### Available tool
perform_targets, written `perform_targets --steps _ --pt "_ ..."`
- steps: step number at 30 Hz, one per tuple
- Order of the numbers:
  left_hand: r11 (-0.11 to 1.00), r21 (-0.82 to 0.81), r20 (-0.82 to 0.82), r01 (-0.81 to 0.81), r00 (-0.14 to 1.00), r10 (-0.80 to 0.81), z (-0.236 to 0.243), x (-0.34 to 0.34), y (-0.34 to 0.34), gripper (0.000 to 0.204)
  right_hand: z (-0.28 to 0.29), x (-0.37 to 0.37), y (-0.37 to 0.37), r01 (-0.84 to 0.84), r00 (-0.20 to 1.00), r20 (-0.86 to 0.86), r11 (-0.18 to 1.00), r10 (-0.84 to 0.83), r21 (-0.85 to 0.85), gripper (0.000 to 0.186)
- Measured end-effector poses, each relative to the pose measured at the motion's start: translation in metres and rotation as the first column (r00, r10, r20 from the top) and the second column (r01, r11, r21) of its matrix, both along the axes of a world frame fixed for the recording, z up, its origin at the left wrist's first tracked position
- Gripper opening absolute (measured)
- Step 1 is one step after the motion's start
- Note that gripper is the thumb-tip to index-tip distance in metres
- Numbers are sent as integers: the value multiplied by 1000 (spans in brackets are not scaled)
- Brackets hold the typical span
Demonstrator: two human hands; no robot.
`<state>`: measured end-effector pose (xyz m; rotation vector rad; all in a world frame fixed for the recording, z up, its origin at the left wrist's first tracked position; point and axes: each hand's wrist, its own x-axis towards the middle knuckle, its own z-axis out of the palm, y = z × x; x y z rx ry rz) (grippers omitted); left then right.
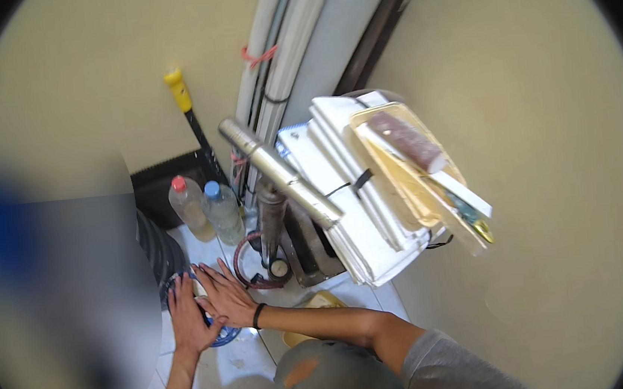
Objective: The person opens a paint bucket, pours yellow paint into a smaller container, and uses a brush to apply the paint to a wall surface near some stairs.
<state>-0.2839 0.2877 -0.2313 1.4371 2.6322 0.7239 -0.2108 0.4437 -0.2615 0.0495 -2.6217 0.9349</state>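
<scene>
- Directly beneath both hands, low on the left of the view, lies a round blue item [226,339] on the tiled floor [228,379]; its rim shows below the right palm, and a pale strip [199,288] shows between the hands.
- Most of the item is covered, so I cannot tell whether it has a long axis; the visible edge curves.
- Neither hand is clearly nearer: the left hand [191,322] covers its left side, the right hand [226,299] its upper right.
- Both hands are spread palm down with fingers extended, not closed round anything visible; whether they press or merely rest, I cannot tell.
- Left fingers point away from the body, the forearm rising from the lower edge; the right forearm reaches across from the lower right, elbow bent, fingers angled up and left.
- Just left of the fingertips stands a black bucket [159,247]; to the right, a hose [238,265] curls beside a pump [273,220].
</scene>
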Motion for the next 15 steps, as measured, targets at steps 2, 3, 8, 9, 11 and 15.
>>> perform_targets --steps 2,3,8,9,11,15 --pt "991 -124 -9 -46 999 45 0 17 12 116 4 16 15 -13 1000 24 983 17 -184 69" --pt "991 -131 -8 -32 999 32 -2 35 20 116 3 34 27 4 998 56 962 11 -271 68" --pt "985 -121 -151 -121 983 102 -1 59 14 119 39 135 60 -123 992 -23 987 121 -107 45" --pt "991 -120 -101 -52 994 40 -13 64 27 119 33 180 80 -83 993 76 992 90 -90 39" --pt "993 -99 -156 -60 987 44 -17 71 40 118 23 257 112 105 983 148 994 -106 13 32" --pt "994 -86 -247 -69 968 46 0 71 19 115 18 327 119 508 846 70 840 -528 192 44"
